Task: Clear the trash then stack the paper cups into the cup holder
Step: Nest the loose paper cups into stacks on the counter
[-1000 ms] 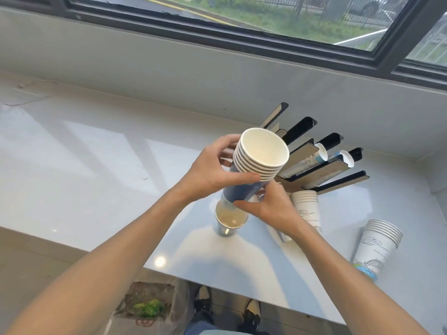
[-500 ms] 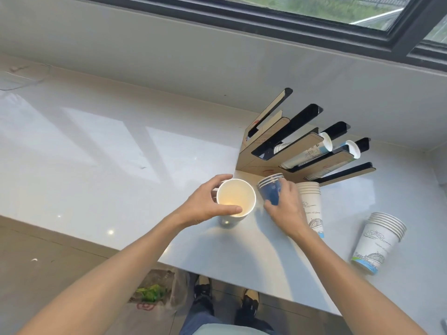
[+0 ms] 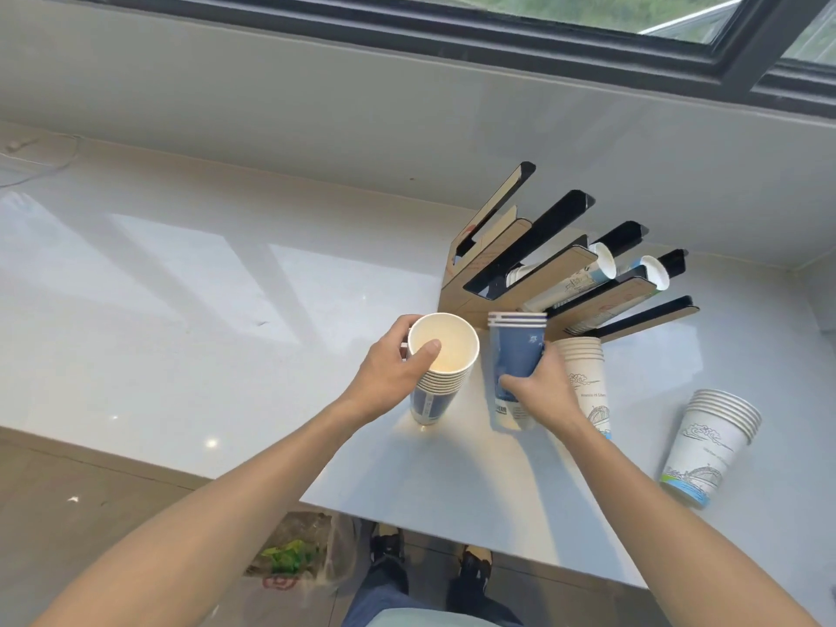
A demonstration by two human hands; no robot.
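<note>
My left hand [image 3: 391, 377] grips a tall stack of blue paper cups [image 3: 441, 375] standing on the white counter, thumb hooked over the top rim. Beside it, my right hand [image 3: 540, 391] holds a shorter stack of blue cups [image 3: 515, 350] upright, lifted slightly and tilted. Just behind stands the wood-and-black cup holder [image 3: 534, 264], its slanted slots fanning to the right, two of them holding white cups [image 3: 606, 267]. A stack of white printed cups [image 3: 586, 377] stands right of my right hand.
Another stack of white printed cups [image 3: 710, 441] leans at the counter's right. A plastic trash bag [image 3: 294, 554] with green scraps sits on the floor below the counter edge [image 3: 452, 531], next to my shoes. A wall and window sill rise behind the holder.
A second ago both hands held one blue stack raised over a cup. Now it is split: the tall stack rests on the counter in my left hand, the short one is in my right.
</note>
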